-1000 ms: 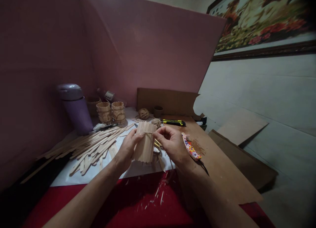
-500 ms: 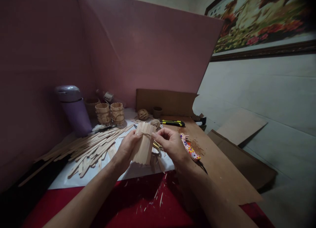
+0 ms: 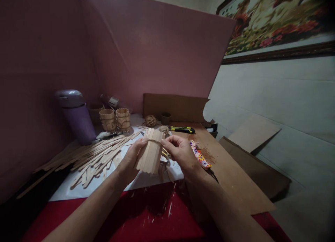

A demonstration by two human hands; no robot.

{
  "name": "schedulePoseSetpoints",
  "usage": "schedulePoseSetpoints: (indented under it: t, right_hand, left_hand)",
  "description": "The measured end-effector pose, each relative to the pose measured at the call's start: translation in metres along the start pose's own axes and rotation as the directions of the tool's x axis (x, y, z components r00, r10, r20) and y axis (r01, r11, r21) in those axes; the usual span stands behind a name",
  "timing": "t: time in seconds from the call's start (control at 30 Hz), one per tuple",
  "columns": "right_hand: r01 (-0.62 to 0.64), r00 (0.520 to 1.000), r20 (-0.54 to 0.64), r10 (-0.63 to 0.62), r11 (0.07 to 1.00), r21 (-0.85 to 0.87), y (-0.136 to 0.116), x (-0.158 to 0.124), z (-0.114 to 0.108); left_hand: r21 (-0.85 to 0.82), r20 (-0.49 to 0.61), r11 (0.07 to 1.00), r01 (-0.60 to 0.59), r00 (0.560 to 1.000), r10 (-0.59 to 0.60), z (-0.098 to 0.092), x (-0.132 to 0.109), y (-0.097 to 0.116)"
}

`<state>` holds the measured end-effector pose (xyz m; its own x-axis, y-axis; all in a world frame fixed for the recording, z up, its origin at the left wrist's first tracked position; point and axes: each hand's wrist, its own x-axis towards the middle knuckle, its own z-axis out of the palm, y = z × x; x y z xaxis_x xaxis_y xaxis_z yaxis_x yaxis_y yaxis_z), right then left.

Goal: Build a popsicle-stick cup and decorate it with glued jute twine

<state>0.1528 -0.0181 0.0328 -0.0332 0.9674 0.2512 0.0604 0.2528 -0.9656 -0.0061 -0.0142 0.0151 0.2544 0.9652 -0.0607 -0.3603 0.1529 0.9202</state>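
My left hand (image 3: 133, 157) grips the left side of a cup-shaped piece (image 3: 149, 156) faced with upright popsicle sticks, held tilted above the table. A strand of twine (image 3: 154, 140) runs across its upper part. At the right edge, the thumb and fingers of my right hand (image 3: 179, 149) pinch the twine. The inside of the piece is hidden from me. Behind it, a ball of twine (image 3: 163, 131) is partly covered, and metal scissors (image 3: 164, 159) show between the piece and my right hand.
Loose popsicle sticks (image 3: 102, 156) fan out on white paper at left. Beyond stand two stick-covered cups (image 3: 123, 119) and a purple bottle (image 3: 78, 119). A second twine ball (image 3: 150, 121), a small brown pot (image 3: 165, 118), a yellow-black utility knife (image 3: 182, 130) and a flower-patterned glue gun (image 3: 200, 155) lie rightward.
The twine now lies flatter across the sticks, and my left thumb has shifted toward the edge of the piece. The piece has turned slightly; my right hand keeps its pinch.
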Motion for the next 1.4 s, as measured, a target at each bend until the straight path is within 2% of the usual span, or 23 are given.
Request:
schedulePoseSetpoints:
  t: [0.4,0.67,0.9,1.17,1.4]
  right_hand:
    - [0.018,1.000,-0.006,-0.018,0.999,0.039,-0.0013,-0.0028,0.0009]
    - [0.027,0.999,-0.023,-0.026,0.999,0.044,0.0019,-0.0003,0.0010]
    - [0.037,0.999,-0.042,-0.035,0.998,0.041,0.0042,0.0002,0.0031]
    - [0.075,0.997,-0.014,-0.074,0.991,0.108,0.0019,-0.0001,0.0007]
    - [0.061,0.998,-0.014,-0.060,0.992,0.114,0.0001,-0.0011,0.0007]
  left_hand:
    - [-0.090,0.053,0.994,0.067,0.997,-0.062,0.0041,-0.0038,0.0034]
    - [-0.120,0.059,0.991,0.065,0.997,-0.059,0.0030,-0.0034,0.0037]
    - [-0.155,0.118,0.985,0.077,0.991,-0.059,0.0028,-0.0050,0.0032]
    - [-0.220,0.119,0.973,0.070,0.992,-0.044,-0.0009,-0.0006,0.0036]
    - [-0.243,0.129,0.968,0.065,0.991,-0.034,-0.0026,-0.0015,0.0046]
